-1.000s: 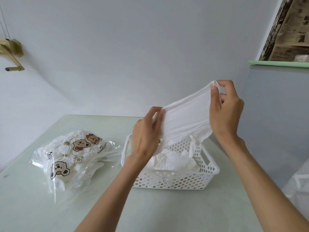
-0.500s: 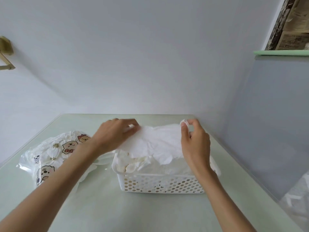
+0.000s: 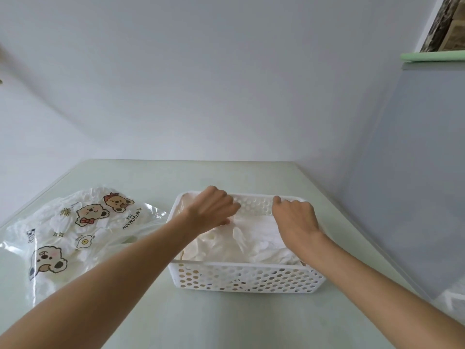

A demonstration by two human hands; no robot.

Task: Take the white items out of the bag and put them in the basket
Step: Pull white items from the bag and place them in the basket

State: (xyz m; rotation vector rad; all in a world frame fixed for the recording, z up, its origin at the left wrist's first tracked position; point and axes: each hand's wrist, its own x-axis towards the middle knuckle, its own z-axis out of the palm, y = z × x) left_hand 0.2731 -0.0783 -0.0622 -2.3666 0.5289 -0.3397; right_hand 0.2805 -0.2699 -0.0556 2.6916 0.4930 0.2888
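Two hands: both were seen reaching into the white perforated basket (image 3: 247,277) from the near side, forearms stretched over the pale green table (image 3: 226,321).
Left hand (image 3: 211,211): it was placed over the far-left part of the basket, knuckles up, fingers bent downward onto the white items (image 3: 254,238); whether anything was pinched beneath could not be told, since the fingertips were hidden by the hand itself.
Right hand (image 3: 295,220): it was placed over the far-right part of the basket, fingers curled downward onto the same white pile; the grip underneath was hidden, so it could not be told whether cloth was held or only pressed.
White items: a crumpled, layered heap was seen filling the basket up to about its rim, with the topmost sheet spread between the two hands.
Basket: it was set on the table near its middle, long side toward the camera.
Bag (image 3: 75,238): a clear plastic bag printed with cartoon bears and a fried egg was lying flat just left of the basket, with more white material visible inside.
Surroundings: a plain pale wall (image 3: 201,84) was seen behind the table, and a grey panel (image 3: 415,172) at the right.
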